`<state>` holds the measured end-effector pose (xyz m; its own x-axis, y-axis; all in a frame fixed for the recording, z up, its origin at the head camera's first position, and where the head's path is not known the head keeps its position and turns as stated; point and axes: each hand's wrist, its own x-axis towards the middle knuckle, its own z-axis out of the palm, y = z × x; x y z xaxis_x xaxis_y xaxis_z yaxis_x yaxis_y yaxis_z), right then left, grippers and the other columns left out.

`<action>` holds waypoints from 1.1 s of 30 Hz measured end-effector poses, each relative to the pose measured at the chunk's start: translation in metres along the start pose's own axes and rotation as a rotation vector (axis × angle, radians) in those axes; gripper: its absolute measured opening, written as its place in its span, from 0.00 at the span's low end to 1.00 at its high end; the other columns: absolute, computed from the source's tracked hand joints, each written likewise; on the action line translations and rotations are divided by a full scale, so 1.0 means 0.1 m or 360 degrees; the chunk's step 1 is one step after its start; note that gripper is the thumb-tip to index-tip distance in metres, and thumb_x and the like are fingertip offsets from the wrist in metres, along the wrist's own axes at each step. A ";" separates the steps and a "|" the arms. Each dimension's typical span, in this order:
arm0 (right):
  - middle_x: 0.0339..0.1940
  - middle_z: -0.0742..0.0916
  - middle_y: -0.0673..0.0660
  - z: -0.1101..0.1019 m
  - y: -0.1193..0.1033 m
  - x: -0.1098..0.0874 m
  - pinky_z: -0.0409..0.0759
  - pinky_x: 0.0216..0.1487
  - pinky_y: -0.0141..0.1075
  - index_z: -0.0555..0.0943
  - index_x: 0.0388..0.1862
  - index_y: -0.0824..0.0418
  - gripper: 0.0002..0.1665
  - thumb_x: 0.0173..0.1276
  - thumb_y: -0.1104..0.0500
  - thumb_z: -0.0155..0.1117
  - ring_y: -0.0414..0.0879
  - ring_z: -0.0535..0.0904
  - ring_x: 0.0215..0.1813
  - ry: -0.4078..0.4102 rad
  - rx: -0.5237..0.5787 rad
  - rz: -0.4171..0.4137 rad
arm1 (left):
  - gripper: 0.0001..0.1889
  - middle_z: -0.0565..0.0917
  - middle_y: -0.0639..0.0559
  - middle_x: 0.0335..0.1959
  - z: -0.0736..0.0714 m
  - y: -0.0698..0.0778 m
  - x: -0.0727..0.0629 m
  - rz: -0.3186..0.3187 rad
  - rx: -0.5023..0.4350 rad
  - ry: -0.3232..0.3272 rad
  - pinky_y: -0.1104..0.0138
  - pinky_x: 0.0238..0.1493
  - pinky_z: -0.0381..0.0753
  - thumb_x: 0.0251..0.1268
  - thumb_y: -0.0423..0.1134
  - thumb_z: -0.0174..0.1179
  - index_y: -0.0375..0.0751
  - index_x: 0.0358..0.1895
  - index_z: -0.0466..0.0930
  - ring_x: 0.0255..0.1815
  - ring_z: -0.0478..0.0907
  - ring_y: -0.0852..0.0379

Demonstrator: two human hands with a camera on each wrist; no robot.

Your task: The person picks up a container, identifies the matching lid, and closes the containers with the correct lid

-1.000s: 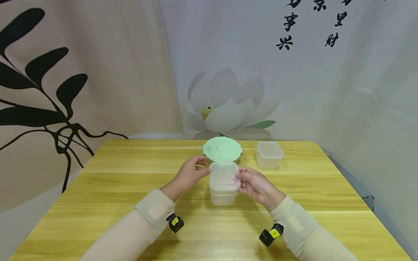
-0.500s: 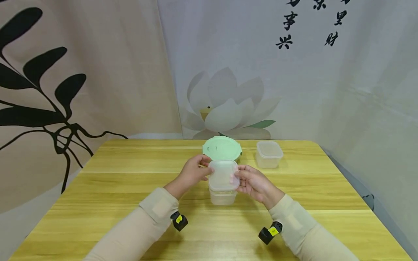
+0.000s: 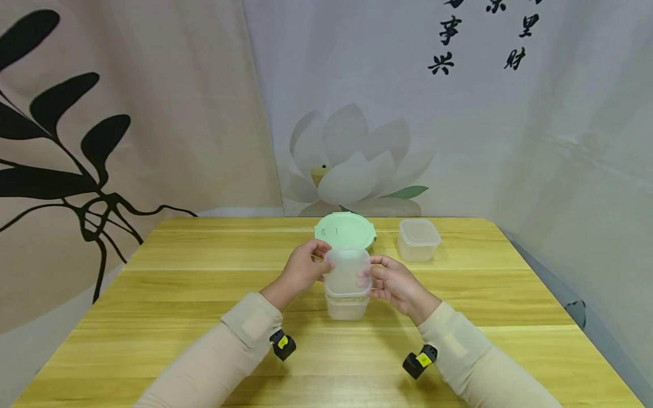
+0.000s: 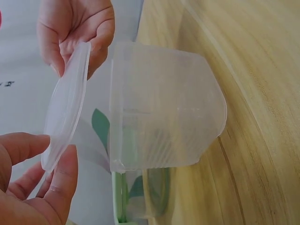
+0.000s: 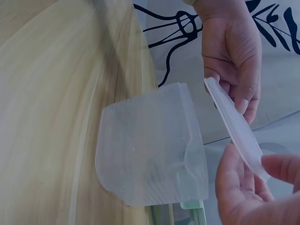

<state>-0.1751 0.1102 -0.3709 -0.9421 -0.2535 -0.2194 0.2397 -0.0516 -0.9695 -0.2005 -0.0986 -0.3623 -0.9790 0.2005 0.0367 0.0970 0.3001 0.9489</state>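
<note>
A clear plastic food container (image 3: pixel 347 309) stands upright on the wooden table. Above its rim, a translucent square lid (image 3: pixel 348 272) is held between both hands, apart from the container in the left wrist view. My left hand (image 3: pixel 302 267) pinches the lid's left edge between thumb and fingers. At the opposite edge, my right hand (image 3: pixel 400 286) pinches it the same way, its fingertips showing through the plastic. From the right wrist view, the lid (image 5: pixel 236 126) appears tilted beside the open top of the container (image 5: pixel 150 150).
A round container with a mint-green lid (image 3: pixel 346 229) sits just behind. To its right is a second clear square container (image 3: pixel 419 241) with a lid-like top. The table (image 3: pixel 204 249) ends against a printed curtain (image 3: pixel 459 141).
The lid tilts up slightly as both hands keep hold of it. My left hand has shifted a little right and closer to the lid's edge. The container stays put.
</note>
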 end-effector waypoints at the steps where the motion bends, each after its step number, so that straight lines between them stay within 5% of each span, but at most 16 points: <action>1: 0.34 0.83 0.52 0.00 0.00 0.00 0.82 0.34 0.31 0.68 0.55 0.68 0.17 0.69 0.65 0.57 0.40 0.81 0.33 0.0020 -0.0018 0.0002 | 0.14 0.74 0.44 0.38 0.00 0.00 0.00 0.0006 0.0001 0.0000 0.65 0.27 0.82 0.60 0.24 0.60 0.31 0.49 0.75 0.32 0.74 0.55; 23: 0.42 0.86 0.60 0.01 0.04 -0.03 0.82 0.45 0.48 0.72 0.52 0.69 0.16 0.67 0.65 0.53 0.44 0.82 0.38 0.0209 -0.0466 -0.0103 | 0.13 0.74 0.44 0.38 0.05 -0.03 -0.02 0.0034 0.0042 -0.0042 0.60 0.29 0.83 0.60 0.24 0.61 0.31 0.49 0.75 0.31 0.73 0.55; 33: 0.37 0.84 0.60 0.00 0.05 -0.04 0.83 0.39 0.46 0.74 0.50 0.70 0.14 0.67 0.66 0.57 0.46 0.79 0.37 0.0263 -0.0666 -0.0185 | 0.13 0.75 0.45 0.38 0.06 -0.03 -0.02 0.0006 0.0071 -0.0045 0.60 0.30 0.83 0.62 0.25 0.60 0.33 0.50 0.75 0.31 0.73 0.55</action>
<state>-0.1699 0.1105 -0.3751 -0.9900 -0.1102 -0.0884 0.0471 0.3324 -0.9420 -0.1974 -0.0940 -0.3673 -0.9733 0.2275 0.0307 0.1091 0.3406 0.9338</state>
